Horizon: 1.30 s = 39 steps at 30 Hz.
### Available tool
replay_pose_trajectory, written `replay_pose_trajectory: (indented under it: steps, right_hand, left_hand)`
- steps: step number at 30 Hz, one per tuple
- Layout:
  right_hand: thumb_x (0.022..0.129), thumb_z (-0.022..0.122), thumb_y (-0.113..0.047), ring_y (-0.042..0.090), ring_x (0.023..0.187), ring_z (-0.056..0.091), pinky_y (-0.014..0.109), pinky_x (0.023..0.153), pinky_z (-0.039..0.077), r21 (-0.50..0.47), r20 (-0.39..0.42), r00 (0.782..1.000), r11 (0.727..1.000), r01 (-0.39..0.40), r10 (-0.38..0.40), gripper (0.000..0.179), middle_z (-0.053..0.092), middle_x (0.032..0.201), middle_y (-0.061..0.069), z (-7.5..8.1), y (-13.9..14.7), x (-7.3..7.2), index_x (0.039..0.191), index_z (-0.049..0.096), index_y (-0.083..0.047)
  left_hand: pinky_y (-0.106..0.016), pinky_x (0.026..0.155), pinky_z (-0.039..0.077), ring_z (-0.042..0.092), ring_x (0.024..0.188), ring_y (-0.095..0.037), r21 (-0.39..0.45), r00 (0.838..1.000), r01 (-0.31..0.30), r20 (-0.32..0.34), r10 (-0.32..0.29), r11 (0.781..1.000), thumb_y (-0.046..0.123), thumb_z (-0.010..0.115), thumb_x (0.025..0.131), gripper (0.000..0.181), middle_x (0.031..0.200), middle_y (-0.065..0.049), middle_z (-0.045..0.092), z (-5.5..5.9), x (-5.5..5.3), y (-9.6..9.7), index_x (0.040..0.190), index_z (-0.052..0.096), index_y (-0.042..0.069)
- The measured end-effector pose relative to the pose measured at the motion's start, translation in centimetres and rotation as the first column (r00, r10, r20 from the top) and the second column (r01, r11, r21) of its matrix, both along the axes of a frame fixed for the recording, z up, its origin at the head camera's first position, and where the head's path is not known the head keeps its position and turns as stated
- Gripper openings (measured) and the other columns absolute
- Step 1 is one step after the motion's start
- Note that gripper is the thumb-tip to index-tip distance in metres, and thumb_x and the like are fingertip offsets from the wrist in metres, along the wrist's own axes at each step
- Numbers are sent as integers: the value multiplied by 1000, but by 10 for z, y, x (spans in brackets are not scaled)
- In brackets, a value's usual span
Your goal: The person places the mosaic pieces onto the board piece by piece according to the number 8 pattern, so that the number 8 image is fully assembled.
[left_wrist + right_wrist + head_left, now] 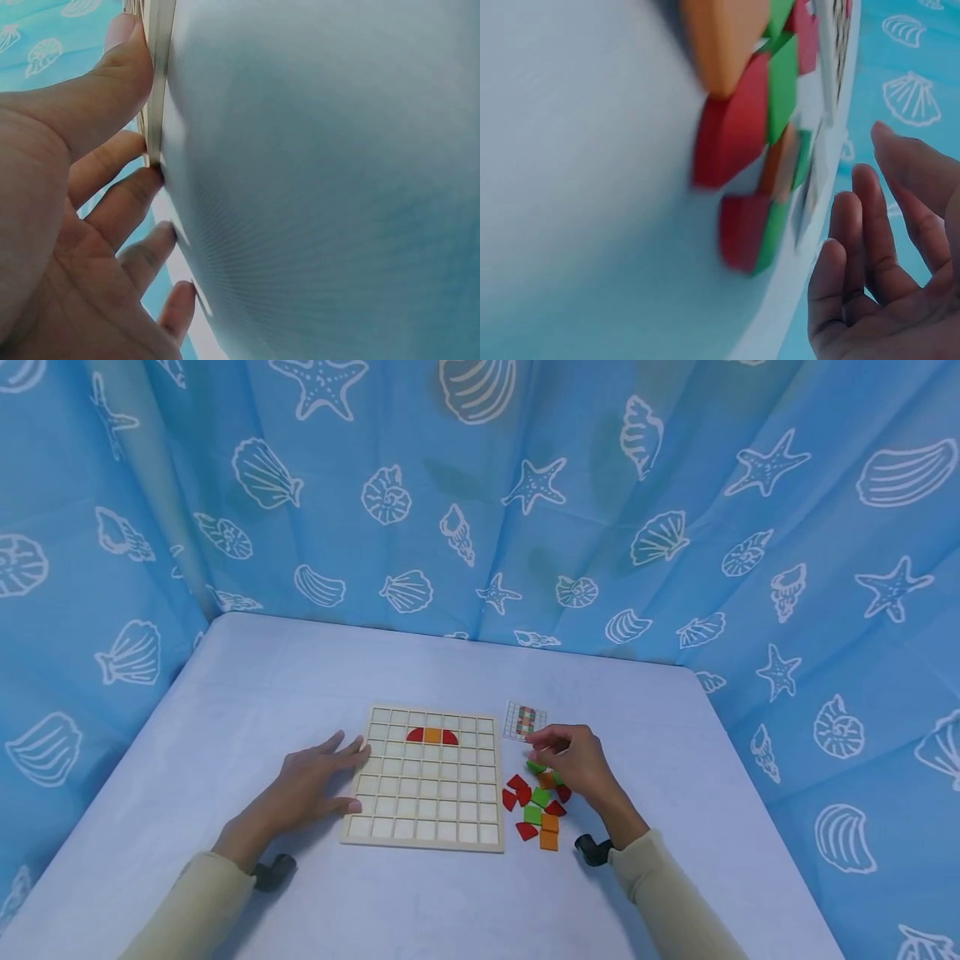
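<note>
A wooden grid board (427, 847) lies flat on the table. In one of its upper rows, an orange square (432, 736) sits between two red quarter-round pieces. My left hand (311, 785) rests at the board's left edge, fingers spread; in the left wrist view its thumb (124, 60) lies against the frame. Over the top of a loose pile of red, green and orange pieces (532, 815) hovers my right hand (573, 762). Its fingers are loosely bent, and the right wrist view shows nothing held between thumb (911, 169) and fingers. A small pattern card (513, 721) lies just beyond that hand.
A white cloth covers the table (420, 910). Behind and at both sides hangs a blue curtain (420, 535) with white shells and starfish. Dark wrist cameras show under both wrists, the right one (592, 850) close to the loose pieces.
</note>
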State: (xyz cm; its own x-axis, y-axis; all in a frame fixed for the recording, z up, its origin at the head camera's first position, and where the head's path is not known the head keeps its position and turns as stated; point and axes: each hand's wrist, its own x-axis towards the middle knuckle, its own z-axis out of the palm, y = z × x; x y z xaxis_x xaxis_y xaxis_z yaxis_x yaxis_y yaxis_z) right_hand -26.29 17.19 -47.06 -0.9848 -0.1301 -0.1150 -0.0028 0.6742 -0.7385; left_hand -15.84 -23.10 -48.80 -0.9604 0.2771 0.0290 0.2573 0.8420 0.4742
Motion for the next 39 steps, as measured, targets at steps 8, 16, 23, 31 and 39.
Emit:
replay_pose_trajectory:
  steps: [8, 16, 23, 31, 39]
  right_hand:
    - [90, 86, -14, 24, 101, 63, 28, 77, 59, 63, 60, 998, 998, -26, 22, 30, 74, 115, 6, -6, 15, -1, 118, 82, -22]
    - [89, 88, -15, 24, 96, 59, 28, 70, 56, 147, 65, 998, 989, -33, 24, 22, 69, 102, 4, -8, 13, -6, 109, 82, -22]
    - [88, 88, -13, 22, 89, 62, 27, 71, 57, 117, 35, 999, 992, -43, 39, 17, 70, 93, 2, -9, 12, -5, 100, 79, -20]
    - [88, 89, -15, 23, 83, 66, 29, 69, 59, -59, -8, 998, 996, -61, 61, 16, 75, 92, 4, -8, -3, -2, 101, 79, -18]
    - [89, 88, -12, 21, 85, 68, 27, 75, 57, -134, -49, 994, 986, -103, 97, 15, 76, 93, 3, -1, -33, -2, 101, 81, -18]
  left_hand:
    - [-77, 112, 35, 33, 157, -49, 11, 1000, 1, 0, -1, 1000, 34, 89, 85, 84, 166, -13, 46, 0, 1, 0, 157, 52, 11]
    - [-77, 111, 35, 33, 157, -49, 12, 1000, -4, 5, 4, 1000, 34, 89, 85, 84, 165, -13, 46, 0, 0, 0, 157, 52, 12]
    - [-78, 111, 34, 34, 157, -50, 20, 1000, 1, 6, -1, 1000, 35, 89, 85, 84, 165, -14, 47, -1, -1, 0, 157, 53, 11]
    - [-78, 111, 35, 34, 158, -49, 5, 1000, -6, 4, 6, 1000, 36, 90, 84, 85, 165, -13, 46, -1, 0, -1, 157, 52, 12]
    - [-78, 112, 34, 32, 158, -48, -3, 1000, -14, 22, 14, 1000, 36, 89, 85, 85, 166, -12, 45, -1, -2, 0, 158, 51, 13]
